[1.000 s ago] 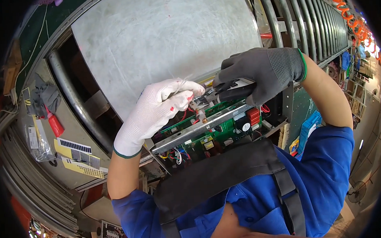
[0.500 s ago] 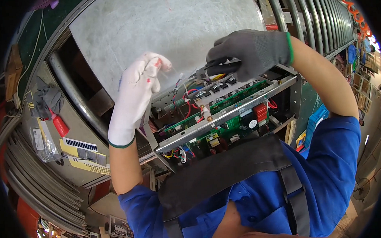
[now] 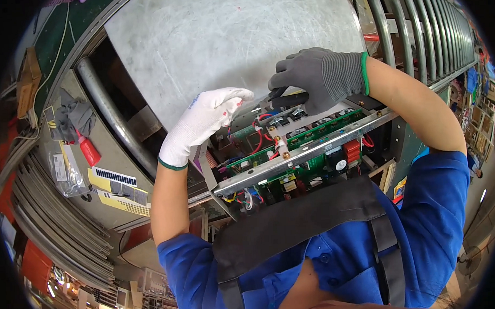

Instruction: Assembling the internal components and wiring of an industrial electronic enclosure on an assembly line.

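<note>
My left hand (image 3: 210, 118), in a white glove with red marks, hangs over the left part of an open metal chassis (image 3: 308, 151). Its fingers are pressed together beside the wires; whatever they pinch is hidden. My right hand (image 3: 310, 77), in a grey glove with a green cuff, is closed around black-handled pliers (image 3: 289, 101). The jaws point left, toward my left fingertips and a bundle of wires. Inside the chassis are green circuit boards (image 3: 326, 124), red wires (image 3: 256, 146) and a red block-shaped part (image 3: 352, 149).
A grey metal sheet (image 3: 231, 39) lies beyond the chassis. Steel rollers (image 3: 413, 31) run along the far right. On the left ledge are a red bottle (image 3: 89, 151), a grey cloth (image 3: 79, 117), a plastic bag (image 3: 66, 176) and yellow label sheets (image 3: 119, 190).
My left hand has moved right and slightly down, closer to the pliers and wires. My right hand still grips the pliers near the same spot. The whole view has shifted a little.
</note>
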`<state>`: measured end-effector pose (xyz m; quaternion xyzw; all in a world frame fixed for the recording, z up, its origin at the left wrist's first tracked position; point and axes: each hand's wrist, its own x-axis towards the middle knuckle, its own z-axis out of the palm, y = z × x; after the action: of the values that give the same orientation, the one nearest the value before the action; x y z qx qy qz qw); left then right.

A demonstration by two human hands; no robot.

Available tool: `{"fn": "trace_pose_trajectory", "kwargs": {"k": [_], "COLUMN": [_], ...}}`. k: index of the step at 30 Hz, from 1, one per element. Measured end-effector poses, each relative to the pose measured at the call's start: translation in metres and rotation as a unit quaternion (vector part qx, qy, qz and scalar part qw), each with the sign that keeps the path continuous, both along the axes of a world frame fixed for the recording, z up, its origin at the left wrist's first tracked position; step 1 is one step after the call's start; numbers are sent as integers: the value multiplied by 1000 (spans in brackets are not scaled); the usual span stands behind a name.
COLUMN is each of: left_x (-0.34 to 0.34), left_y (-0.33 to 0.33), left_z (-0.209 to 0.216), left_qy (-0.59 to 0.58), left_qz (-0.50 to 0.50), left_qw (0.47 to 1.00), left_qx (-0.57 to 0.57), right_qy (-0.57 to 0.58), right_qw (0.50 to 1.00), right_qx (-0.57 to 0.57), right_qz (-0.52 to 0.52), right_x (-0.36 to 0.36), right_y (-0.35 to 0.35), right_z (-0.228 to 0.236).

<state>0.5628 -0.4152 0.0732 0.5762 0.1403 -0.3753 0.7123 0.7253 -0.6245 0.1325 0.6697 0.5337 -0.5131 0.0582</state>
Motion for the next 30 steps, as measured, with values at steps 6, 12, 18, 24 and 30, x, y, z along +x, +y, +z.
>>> {"fn": "trace_pose_trajectory", "kwargs": {"k": [6,12,18,24,30], "left_x": [-16,-18,-16,-11,-9], "left_y": [12,17,14,15,11], "left_z": [-11,-4,0,-5,1], "left_qy": [-17,-22,-4,15,23], "left_qz": [59,52,47,55,61], "left_qw": [997,997,997,996,995], "left_qx": [-43,-52,-60,-72,-73], "right_qy": [-25,-14,-27,-18,1], "right_qw": [1000,999,998,1000,1000], "right_qx": [15,52,-44,10,28], "right_qz": [12,4,19,-1,-12], "right_x": [-15,-26,-23,-25,-26], "right_y": [20,26,26,26,23], "right_z": [-2,-9,-5,-12,-16]}}
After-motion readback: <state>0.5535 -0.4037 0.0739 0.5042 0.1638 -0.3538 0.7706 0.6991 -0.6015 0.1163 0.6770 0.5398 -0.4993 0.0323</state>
